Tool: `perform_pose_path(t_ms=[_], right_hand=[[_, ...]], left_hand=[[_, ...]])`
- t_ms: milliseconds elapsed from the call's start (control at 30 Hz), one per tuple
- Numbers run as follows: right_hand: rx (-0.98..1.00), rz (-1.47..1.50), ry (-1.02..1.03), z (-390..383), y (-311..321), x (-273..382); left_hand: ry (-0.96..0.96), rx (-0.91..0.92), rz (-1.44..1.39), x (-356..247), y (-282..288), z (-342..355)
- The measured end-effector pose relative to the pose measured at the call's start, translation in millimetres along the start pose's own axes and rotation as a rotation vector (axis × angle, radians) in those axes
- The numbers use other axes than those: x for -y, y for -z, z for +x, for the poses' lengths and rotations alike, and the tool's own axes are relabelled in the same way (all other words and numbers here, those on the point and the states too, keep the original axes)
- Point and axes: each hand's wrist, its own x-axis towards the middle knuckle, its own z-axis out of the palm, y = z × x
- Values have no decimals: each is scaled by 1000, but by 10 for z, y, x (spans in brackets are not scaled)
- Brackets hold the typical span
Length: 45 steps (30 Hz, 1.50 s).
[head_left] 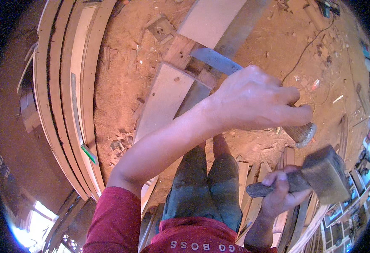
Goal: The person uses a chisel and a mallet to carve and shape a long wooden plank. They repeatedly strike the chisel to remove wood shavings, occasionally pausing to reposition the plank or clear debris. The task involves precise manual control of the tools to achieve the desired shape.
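My left hand is closed around the wooden handle of a chisel. The chisel's broad steel blade slants up and left, its tip over a rough recess in a pale timber. Whether the edge touches the wood, I cannot tell. Lower right, my right hand grips the short handle of a wooden mallet. The mallet's blocky head is raised just below the chisel's handle end, apart from it.
Several long boards run along the left, with a thin grey strip with a green end on them. Wood chips litter the brown ground. A dark cable crosses at right. More planks lie near my legs.
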Motion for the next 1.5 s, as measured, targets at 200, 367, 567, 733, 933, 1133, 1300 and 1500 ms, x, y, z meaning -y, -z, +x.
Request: perform_pose_path(t_ms=[200,367,567,733,933,1133,1300,1500], right_hand=[[111,-44,-60,58,-53,25],[-21,64,6,-9,-114,48],[-112,-15,83,-11,87,69],[-102,-120,-14,-7,16,78],[-78,25,-15,-41,193,4],[-58,12,47,1,119,44],[121,-135,-80,112,325,-19],[73,-84,-93,136,279,-118]], left_hand=[[0,6,73,133,-31,-102],[-34,-38,-60,-90,-85,-22],[-43,-148,-182,-333,-274,72],[-9,-63,-169,-255,-201,100],[3,-59,-125,-247,-164,138],[2,-42,-72,-213,-201,152],[5,16,-21,-187,-199,139],[9,81,15,-179,-252,115]])
